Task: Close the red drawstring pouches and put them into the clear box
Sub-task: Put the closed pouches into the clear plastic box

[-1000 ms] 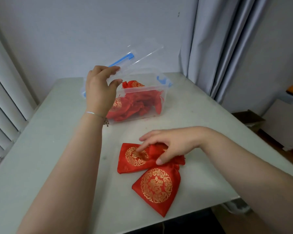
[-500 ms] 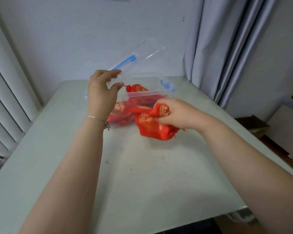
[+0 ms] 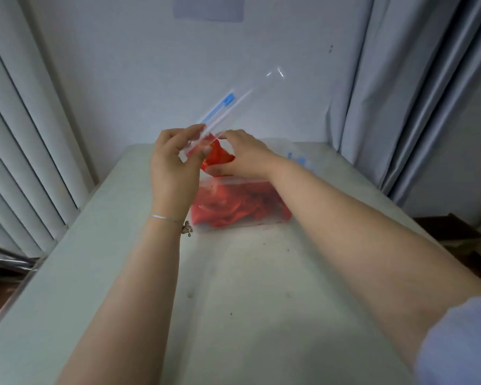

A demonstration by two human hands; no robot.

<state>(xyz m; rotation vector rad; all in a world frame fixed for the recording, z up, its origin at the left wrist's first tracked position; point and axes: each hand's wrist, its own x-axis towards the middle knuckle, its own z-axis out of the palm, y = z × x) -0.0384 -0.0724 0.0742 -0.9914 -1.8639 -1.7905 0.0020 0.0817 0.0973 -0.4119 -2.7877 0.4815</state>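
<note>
Red crumpled pouches (image 3: 233, 207), clear box (image 3: 264, 180)

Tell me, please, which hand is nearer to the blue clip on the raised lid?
The left. The left hand grips the lid's lower edge, just below the blue clip. The right hand is lower, holding red pouches over the box.

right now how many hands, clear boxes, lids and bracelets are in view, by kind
bare hands: 2, left hand, right hand
clear plastic box holding red fabric pouches: 1
clear lid with blue clip: 1
thin silver bracelet: 1
total: 5
</note>
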